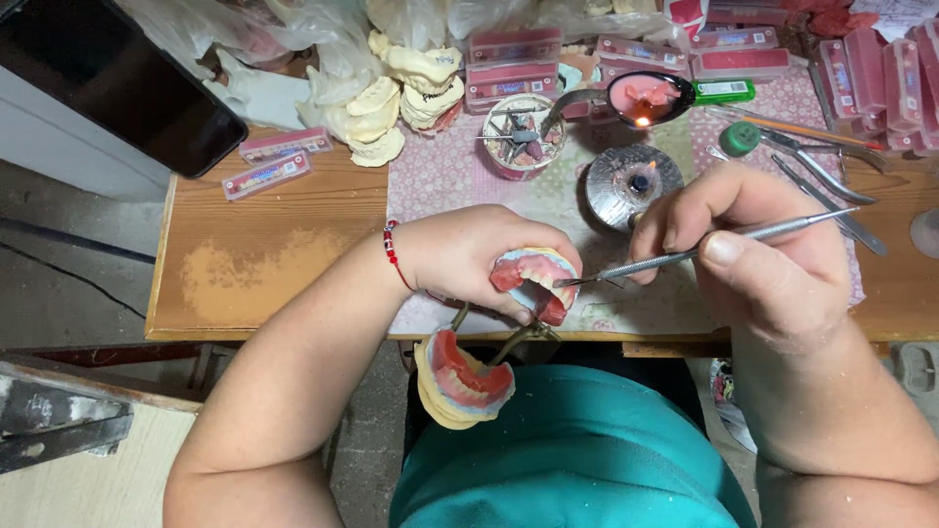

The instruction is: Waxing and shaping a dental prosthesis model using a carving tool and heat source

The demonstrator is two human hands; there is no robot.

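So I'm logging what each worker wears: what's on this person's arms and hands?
Both arms are bare, with no sleeves or gloves in view. The left hand has a thin red beaded bracelet at its wrist. The right hand wears nothing visible.

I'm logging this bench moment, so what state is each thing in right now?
Left hand: gripping the upper wax denture.
Right hand: pinching the metal carving tool, tip at the denture.
Lower wax denture on cast: hanging below the table edge.
Burner: lit.
Spoon: holding melted pink wax.
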